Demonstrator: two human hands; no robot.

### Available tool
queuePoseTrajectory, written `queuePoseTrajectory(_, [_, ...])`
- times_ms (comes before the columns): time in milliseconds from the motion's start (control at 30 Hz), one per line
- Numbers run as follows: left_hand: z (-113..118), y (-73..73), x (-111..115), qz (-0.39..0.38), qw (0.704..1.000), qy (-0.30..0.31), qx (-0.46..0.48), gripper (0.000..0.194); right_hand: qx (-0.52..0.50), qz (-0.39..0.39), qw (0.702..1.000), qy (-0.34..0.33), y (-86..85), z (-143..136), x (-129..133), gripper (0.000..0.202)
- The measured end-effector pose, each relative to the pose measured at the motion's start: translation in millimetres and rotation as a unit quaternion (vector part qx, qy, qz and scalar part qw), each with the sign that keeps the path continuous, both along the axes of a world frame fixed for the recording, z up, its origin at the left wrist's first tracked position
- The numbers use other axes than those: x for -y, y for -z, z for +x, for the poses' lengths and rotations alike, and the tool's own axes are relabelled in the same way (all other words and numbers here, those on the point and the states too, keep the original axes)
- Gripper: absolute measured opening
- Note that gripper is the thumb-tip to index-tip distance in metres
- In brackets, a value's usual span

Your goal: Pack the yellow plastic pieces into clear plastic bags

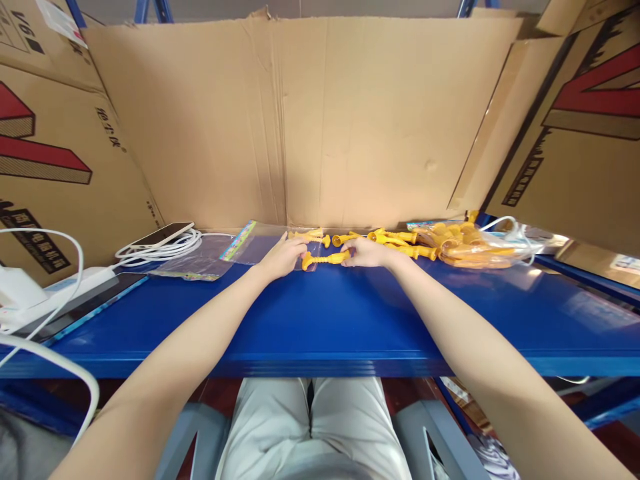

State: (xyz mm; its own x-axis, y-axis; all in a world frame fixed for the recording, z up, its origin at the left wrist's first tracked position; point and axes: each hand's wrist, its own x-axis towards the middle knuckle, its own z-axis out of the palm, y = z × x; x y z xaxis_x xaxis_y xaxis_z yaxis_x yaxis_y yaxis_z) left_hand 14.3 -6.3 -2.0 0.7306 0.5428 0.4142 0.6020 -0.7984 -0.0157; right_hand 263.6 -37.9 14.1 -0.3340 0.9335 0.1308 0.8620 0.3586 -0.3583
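Observation:
A yellow plastic toy piece (324, 259) lies lengthwise between my two hands on the blue shelf (320, 320). My right hand (367, 253) grips its right end. My left hand (283, 257) pinches the edge of a clear plastic bag (260, 243) with a coloured header strip, right at the piece's left end. Several more yellow pieces (395, 239) lie loose just behind my right hand.
A clear bag full of yellow pieces (467, 245) sits at the right. More flat clear bags (197, 263), a phone (163, 235) with a coiled white cable (160, 252) and a white power strip (60, 287) lie at the left. Cardboard (300, 120) walls the back and sides.

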Motion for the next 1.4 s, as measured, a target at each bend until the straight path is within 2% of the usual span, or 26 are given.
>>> queuePoseTrajectory(233, [8.5, -2.7, 10.5, -0.005, 0.999, 0.043, 0.014, 0.026, -0.138, 0.024, 0.989, -0.051, 8.1, -14.9, -1.8, 0.019])
queuePoseTrajectory(467, [10.5, -1.7, 11.7, 0.001, 0.997, 0.064, 0.033, 0.026, -0.275, 0.019, 0.961, -0.01, 19.1, -30.7, -7.0, 0.019])
queuePoseTrajectory(567, [9.0, -5.7, 11.4, 0.0, 0.999, 0.04, 0.035, 0.028, -0.269, -0.003, 0.963, -0.007, 20.8, -32.5, -6.3, 0.021])
queuePoseTrajectory(667, [0.6, -12.0, 7.3, 0.014, 0.997, -0.061, 0.054, 0.035, -0.211, -0.002, 0.978, -0.011, 22.2, -31.6, -6.2, 0.024])
queuePoseTrajectory(767, [-16.3, -17.2, -0.2, 0.019, 0.972, -0.22, 0.086, 0.045, -0.169, 0.014, 0.986, -0.012, 23.7, -30.6, -7.8, 0.025])
queuePoseTrajectory(900, [-45.6, -18.1, -11.5, -0.057, 0.89, -0.439, 0.109, 0.053, -0.159, 0.015, 0.987, -0.015, 25.2, -31.5, -9.3, 0.021])
queuePoseTrajectory(1000, [-65.3, -15.6, -21.8, -0.107, 0.845, -0.513, 0.108, 0.057, -0.163, 0.023, 0.986, -0.021, 24.0, -32.8, -8.0, 0.02])
queuePoseTrajectory(1100, [-76.3, -13.6, -31.7, -0.142, 0.84, -0.506, 0.135, 0.049, -0.171, 0.032, 0.985, -0.019, 19.8, -33.6, -4.8, 0.02])
queuePoseTrajectory(1200, [-75.2, -14.0, -36.6, -0.163, 0.861, -0.441, 0.193, 0.025, -0.167, 0.041, 0.985, -0.015, 14.0, -33.6, -1.4, 0.019])
queuePoseTrajectory(1267, [-68.9, -15.3, -35.7, -0.191, 0.867, -0.38, 0.259, 0.018, -0.164, 0.048, 0.985, -0.02, 11.1, -33.4, 0.1, 0.019])
queuePoseTrajectory(1400, [-52.2, -18.0, -26.6, -0.317, 0.835, -0.267, 0.36, 0.032, -0.194, 0.04, 0.98, -0.033, 9.3, -33.6, 1.1, 0.016])
